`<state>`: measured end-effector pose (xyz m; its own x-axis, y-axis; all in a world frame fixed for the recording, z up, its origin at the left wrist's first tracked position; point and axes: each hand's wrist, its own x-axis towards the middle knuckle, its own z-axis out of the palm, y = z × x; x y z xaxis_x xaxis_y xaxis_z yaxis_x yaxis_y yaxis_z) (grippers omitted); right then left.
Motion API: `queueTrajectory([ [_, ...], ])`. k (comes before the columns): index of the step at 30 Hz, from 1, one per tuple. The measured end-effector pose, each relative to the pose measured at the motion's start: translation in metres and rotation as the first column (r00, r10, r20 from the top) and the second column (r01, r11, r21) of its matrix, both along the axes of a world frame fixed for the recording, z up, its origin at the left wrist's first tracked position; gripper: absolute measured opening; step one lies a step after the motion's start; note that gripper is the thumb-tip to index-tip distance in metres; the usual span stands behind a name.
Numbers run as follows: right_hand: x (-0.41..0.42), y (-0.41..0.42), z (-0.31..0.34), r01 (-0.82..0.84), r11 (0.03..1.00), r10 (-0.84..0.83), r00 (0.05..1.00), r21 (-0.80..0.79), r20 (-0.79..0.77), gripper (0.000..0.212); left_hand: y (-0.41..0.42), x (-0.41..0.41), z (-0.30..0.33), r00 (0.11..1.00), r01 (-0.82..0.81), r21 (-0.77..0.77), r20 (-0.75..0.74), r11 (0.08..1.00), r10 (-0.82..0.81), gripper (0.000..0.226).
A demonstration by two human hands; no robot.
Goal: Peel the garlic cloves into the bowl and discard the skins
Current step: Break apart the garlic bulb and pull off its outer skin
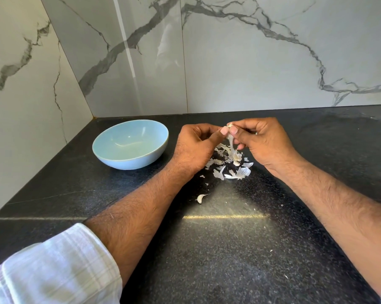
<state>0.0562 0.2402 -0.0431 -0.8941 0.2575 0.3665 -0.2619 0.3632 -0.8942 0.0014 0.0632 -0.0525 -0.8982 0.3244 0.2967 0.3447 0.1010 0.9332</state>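
Note:
My left hand [196, 145] and my right hand [259, 139] meet above the black counter, both pinching one small garlic clove [229, 126] between thumbs and fingertips. A strip of papery skin [230, 145] hangs down from the clove. Under the hands lies a heap of white garlic skins [231, 165]. A light blue bowl [110, 159] stands on the counter to the left of my left hand; I see no cloves inside it.
One curled skin piece [201, 198] lies alone nearer to me, with tiny flakes scattered around. The black speckled counter [229, 249] ends at marble walls behind and to the left. A white sleeve [60, 268] covers my left upper forearm.

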Motion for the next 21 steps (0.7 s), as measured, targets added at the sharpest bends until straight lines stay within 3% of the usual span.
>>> queueTrajectory([
  [6,0.001,-0.005,0.002,0.121,0.991,-0.115,0.986,0.049,-0.124,0.009,0.002,0.006,0.005,0.996,0.045,0.084,0.078,0.995,-0.052,0.020],
  [11,-0.001,-0.015,-0.003,0.180,0.982,-0.174,0.980,0.060,-0.094,0.011,0.011,0.014,0.003,0.992,-0.001,0.132,0.127,0.991,-0.016,0.020],
  [15,0.000,-0.016,-0.001,0.138,0.988,-0.135,0.990,0.066,-0.047,0.015,0.009,0.011,0.004,0.986,-0.031,0.209,0.166,0.977,-0.005,0.017],
  [18,0.000,-0.014,0.002,0.064,0.995,-0.062,0.998,-0.071,0.027,0.020,0.011,0.012,0.003,0.983,-0.087,0.216,0.177,0.972,0.048,0.016],
  [21,0.002,-0.015,0.002,0.020,0.996,-0.017,0.999,-0.084,0.037,0.011,0.015,0.014,0.002,0.979,-0.124,0.207,0.187,0.970,0.086,0.016],
])
